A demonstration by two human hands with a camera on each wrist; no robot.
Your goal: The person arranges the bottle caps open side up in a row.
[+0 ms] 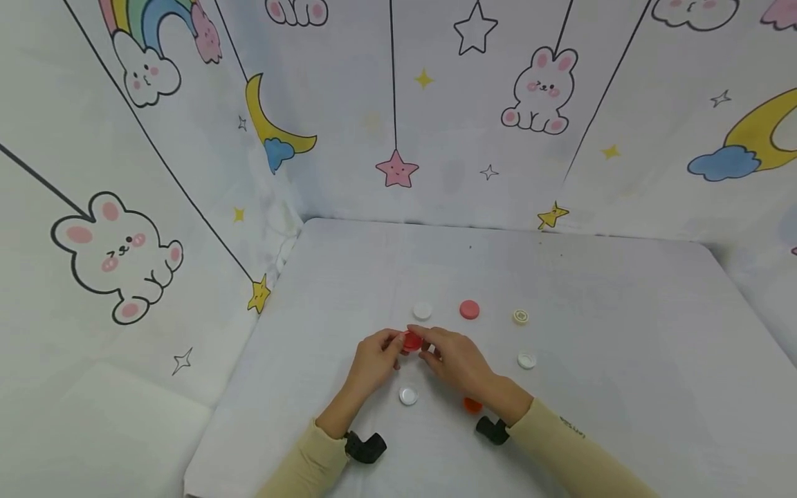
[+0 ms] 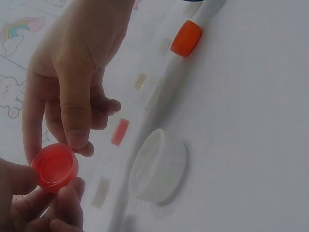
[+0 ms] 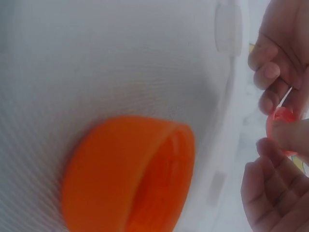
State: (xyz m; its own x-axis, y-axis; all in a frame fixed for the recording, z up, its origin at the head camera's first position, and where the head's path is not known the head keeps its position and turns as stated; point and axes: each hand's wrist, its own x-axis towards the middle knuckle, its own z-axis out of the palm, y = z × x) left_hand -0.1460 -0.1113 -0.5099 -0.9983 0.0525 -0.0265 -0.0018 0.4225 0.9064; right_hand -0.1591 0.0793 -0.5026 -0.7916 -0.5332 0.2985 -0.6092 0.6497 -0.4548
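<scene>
Above the middle of the table, a red bottle cap [image 1: 412, 340] is held between the two hands. The left hand [image 1: 372, 363] pinches it from the left with thumb and fingers. From the right, the right hand [image 1: 459, 361] has its index finger and thumb at the cap's edge. The left wrist view shows the round opening of this red cap [image 2: 56, 167], with a raised ring inside. A white cap [image 1: 408, 395] lies just nearer the person, below the hands. An orange cap [image 3: 116, 176] lies on its side or tilted, under the right forearm.
Beyond the hands lie a white cap [image 1: 423, 311], a pink-red cap [image 1: 470, 309] and a small cream cap [image 1: 520, 317]. To the right is another white cap [image 1: 526, 360]. All rest on a white-covered table [image 1: 623, 332], backed by a printed curtain [image 1: 349, 83].
</scene>
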